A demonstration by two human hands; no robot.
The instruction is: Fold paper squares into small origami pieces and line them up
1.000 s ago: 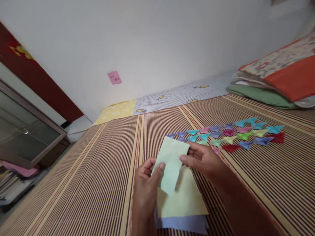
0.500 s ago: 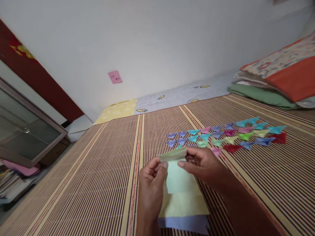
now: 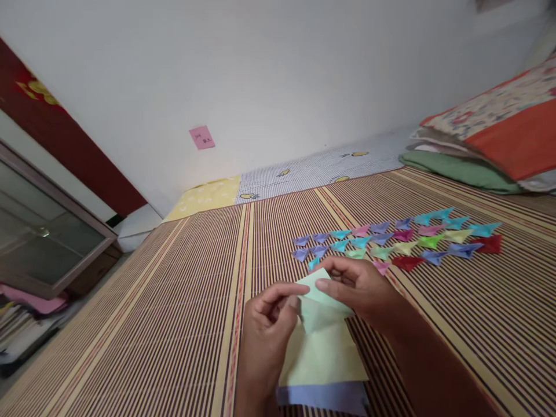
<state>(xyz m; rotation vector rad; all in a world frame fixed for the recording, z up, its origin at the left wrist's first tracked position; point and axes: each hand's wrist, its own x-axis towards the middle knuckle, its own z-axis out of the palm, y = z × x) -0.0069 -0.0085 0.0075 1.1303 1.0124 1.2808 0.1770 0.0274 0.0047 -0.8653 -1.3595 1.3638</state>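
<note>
A pale green sheet of paper [image 3: 324,310], partly folded, is held between both hands at the lower middle. My left hand [image 3: 271,324] is closed on its left edge, with the index finger lying across the paper. My right hand [image 3: 362,289] pinches the upper right part between thumb and fingers. Beneath it lies a yellow sheet [image 3: 324,362], and a blue-purple sheet [image 3: 324,395] shows below that. Beyond my right hand, rows of small folded paper shapes in several colours, among them a lime green one [image 3: 431,241], rest on the striped mat [image 3: 195,301].
Folded bedding [image 3: 508,145] is stacked at the right edge. A white wall [image 3: 278,75] with a pink note [image 3: 202,138] rises behind the mat. At the left stand a glass-fronted cabinet [image 3: 39,226] and some stacked items with a pink top [image 3: 37,298].
The green paper has turned at an angle and its upper part now shows a lighter face. My left index finger has stretched across it, and my right hand has shifted slightly.
</note>
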